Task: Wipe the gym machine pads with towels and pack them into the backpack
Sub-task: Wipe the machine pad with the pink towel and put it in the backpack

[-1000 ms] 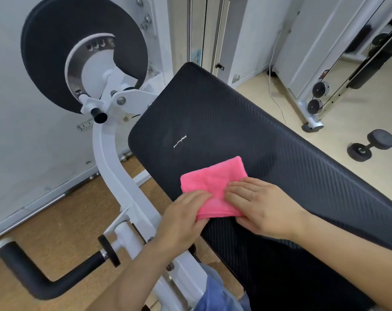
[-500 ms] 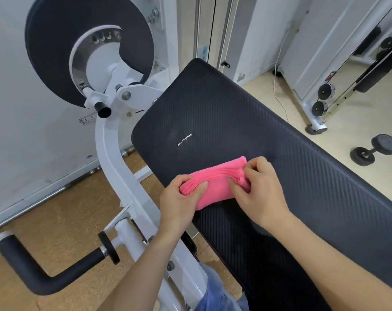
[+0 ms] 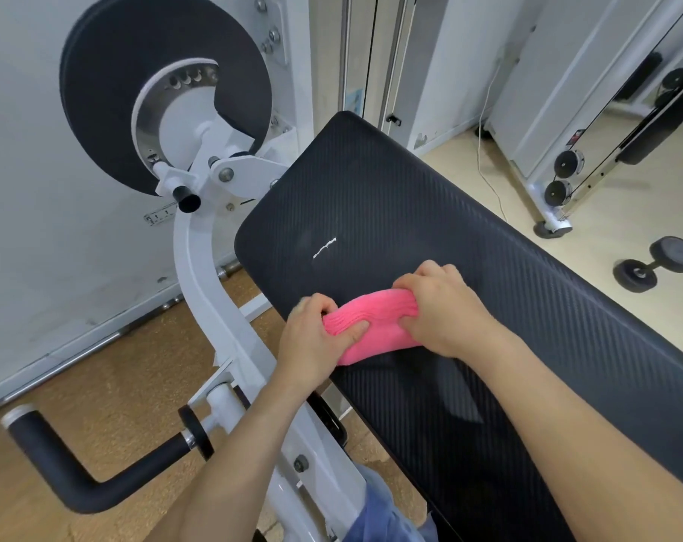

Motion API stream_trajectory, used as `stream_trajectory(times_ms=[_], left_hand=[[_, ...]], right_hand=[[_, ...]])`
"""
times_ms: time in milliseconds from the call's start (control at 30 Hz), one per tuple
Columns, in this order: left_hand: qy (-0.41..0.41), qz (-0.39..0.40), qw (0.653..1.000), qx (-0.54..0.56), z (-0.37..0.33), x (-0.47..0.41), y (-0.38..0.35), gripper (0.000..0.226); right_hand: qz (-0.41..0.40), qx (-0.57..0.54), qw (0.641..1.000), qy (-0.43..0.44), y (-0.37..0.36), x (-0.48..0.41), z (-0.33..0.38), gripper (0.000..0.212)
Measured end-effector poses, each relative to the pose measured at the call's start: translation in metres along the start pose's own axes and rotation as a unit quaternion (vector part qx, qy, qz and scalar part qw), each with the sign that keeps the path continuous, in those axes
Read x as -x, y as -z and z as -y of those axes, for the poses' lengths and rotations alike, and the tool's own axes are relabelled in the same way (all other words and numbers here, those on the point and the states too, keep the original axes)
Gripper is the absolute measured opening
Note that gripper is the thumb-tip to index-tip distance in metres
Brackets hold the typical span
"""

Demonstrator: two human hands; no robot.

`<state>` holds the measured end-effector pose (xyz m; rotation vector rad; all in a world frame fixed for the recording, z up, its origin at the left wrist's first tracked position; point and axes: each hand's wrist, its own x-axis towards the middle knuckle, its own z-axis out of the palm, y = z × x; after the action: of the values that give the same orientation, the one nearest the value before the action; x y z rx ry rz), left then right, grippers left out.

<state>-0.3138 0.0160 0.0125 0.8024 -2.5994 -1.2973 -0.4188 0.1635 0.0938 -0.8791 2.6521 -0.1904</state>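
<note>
A pink towel (image 3: 371, 322) lies bunched and folded on the long black machine pad (image 3: 488, 307), near the pad's left edge. My left hand (image 3: 312, 342) grips the towel's left end, thumb on top. At the towel's right end my right hand (image 3: 445, 311) curls its fingers over the far edge. Both hands press the towel against the pad. No backpack is in view.
The white machine frame (image 3: 210, 291) with a round black disc (image 3: 164, 88) stands left of the pad. A black padded handle (image 3: 81, 463) juts out low left. A dumbbell (image 3: 656, 264) lies on the floor at right, near a cable machine (image 3: 562, 181).
The towel lay flat under both palms a second ago. My hands have since gathered it into a folded bundle, and both now clasp its ends.
</note>
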Motion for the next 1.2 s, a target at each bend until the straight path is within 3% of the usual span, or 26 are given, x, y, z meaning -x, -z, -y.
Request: stream_trajectory(times_ms=[133, 200, 300, 367, 433, 600, 800, 867, 1033, 1200], left_hand=[[0.029, 0.063, 0.973, 0.222, -0.011, 0.021, 0.018, 0.049], [0.035, 0.046, 0.948, 0.312, -0.021, 0.033, 0.027, 0.056], [0.058, 0.033, 0.925, 0.375, -0.037, 0.049, 0.039, 0.040], [0.045, 0.057, 0.937, 0.341, -0.045, 0.062, 0.044, 0.030], [0.027, 0.097, 0.946, 0.308, -0.053, 0.079, 0.045, 0.032], [0.003, 0.119, 0.959, 0.256, -0.067, 0.135, 0.027, 0.035], [0.081, 0.022, 0.972, 0.219, -0.083, 0.228, -0.011, 0.032], [0.085, -0.003, 0.973, 0.214, -0.084, 0.267, -0.028, 0.029], [0.132, 0.019, 0.978, 0.162, -0.055, 0.348, -0.076, 0.020], [0.153, 0.125, 0.980, 0.031, 0.007, 0.402, -0.133, 0.025]], right_hand=[[-0.003, 0.096, 0.994, 0.058, 0.009, 0.019, 0.015, 0.035], [-0.002, 0.035, 0.996, 0.085, 0.009, 0.038, 0.017, 0.030], [0.027, -0.159, 0.985, 0.066, 0.007, 0.070, 0.015, 0.024], [0.037, -0.260, 0.963, 0.052, 0.001, 0.093, 0.013, 0.041], [0.043, -0.285, 0.955, 0.062, -0.006, 0.115, 0.009, 0.056], [0.014, -0.327, 0.943, 0.068, -0.022, 0.167, -0.009, 0.029], [-0.008, -0.400, 0.914, 0.069, -0.061, 0.254, -0.043, 0.015], [-0.020, -0.417, 0.906, 0.074, -0.074, 0.288, -0.056, 0.022], [-0.029, -0.335, 0.938, 0.087, -0.106, 0.362, -0.090, 0.030], [-0.009, -0.246, 0.963, 0.108, -0.129, 0.410, -0.125, 0.030]])
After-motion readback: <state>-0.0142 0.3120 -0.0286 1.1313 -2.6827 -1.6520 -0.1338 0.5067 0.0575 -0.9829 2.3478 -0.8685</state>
